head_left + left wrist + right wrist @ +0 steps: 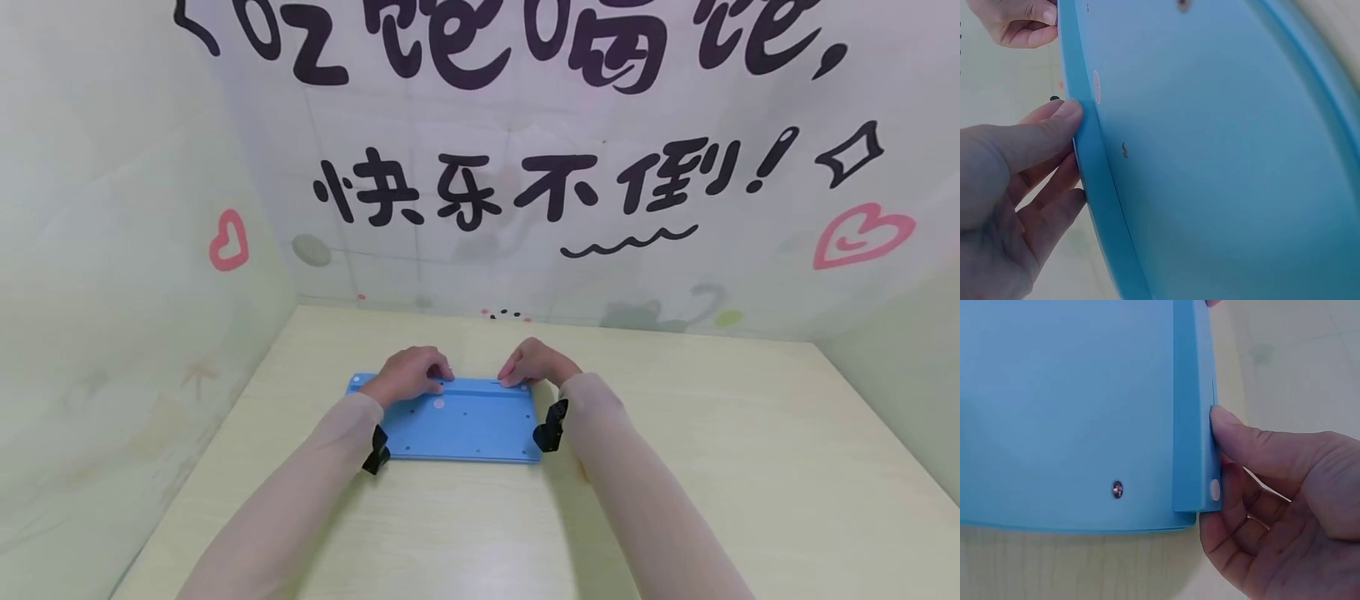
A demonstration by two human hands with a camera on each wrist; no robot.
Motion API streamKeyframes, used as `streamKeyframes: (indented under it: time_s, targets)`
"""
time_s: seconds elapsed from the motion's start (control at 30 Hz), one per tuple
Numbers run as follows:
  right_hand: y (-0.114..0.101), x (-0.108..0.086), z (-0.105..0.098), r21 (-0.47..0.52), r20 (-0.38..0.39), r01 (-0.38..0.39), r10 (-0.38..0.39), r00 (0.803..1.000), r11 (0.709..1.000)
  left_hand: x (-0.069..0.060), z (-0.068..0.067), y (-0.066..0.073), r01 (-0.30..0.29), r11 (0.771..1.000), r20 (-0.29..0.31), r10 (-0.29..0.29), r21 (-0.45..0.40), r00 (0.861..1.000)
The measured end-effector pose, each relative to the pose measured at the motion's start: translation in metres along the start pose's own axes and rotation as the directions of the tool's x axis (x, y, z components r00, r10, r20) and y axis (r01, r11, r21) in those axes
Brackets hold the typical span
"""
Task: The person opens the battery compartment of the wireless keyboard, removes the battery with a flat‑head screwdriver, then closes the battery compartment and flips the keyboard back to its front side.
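A flat light-blue keyboard (465, 429) lies with its underside up on the table, showing small screws and a raised bar along the far edge. My left hand (411, 372) grips this bar left of its middle, thumb on top and fingers at the outer side, as the left wrist view shows. At the far right corner my right hand (538, 364) pinches the bar. In the right wrist view its thumb (1235, 434) presses beside a thin seam, near a white rubber foot (1214, 489). The keys face down and are hidden.
A pale wood-grain table (480, 533) spreads around the keyboard. Behind it hangs a white printed cloth (465, 267) with black lettering, and another pale cloth (112, 292) stands on the left. A black wrist camera (551, 427) sits by the keyboard's right edge.
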State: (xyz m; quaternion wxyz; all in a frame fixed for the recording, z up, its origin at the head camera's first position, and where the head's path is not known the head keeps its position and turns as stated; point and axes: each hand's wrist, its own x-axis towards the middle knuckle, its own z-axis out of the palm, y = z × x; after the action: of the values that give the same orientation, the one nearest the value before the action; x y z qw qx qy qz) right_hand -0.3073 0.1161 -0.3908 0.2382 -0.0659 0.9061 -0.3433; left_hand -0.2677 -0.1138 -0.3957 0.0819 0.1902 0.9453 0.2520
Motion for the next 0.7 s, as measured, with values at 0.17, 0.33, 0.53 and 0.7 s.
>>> streamKeyframes:
  time_s: [0.17, 0.33, 0.53, 0.7]
  targets:
    - [-0.005, 0.002, 0.004, -0.118, -0.032, 0.046, -0.05, 0.998, 0.992, -0.003, -0.002, 0.0, -0.013, 1.0, -0.003, 0.013, 0.007, 1.0]
    - [-0.012, 0.0, 0.008, -0.181, -0.057, 0.073, -0.084, 0.995, 0.981, -0.006, -0.003, 0.001, -0.01, 1.0, -0.001, 0.01, 0.017, 1.0]
    - [-0.016, -0.009, 0.008, -0.185, -0.045, 0.093, -0.103, 0.994, 0.978, -0.012, -0.001, -0.001, -0.03, 1.0, 0.003, 0.03, 0.006, 1.0]
    - [-0.014, -0.02, -0.001, -0.182, 0.036, 0.182, -0.179, 0.983, 0.966, -0.021, -0.001, -0.003, -0.069, 0.997, 0.019, 0.069, -0.037, 0.997]
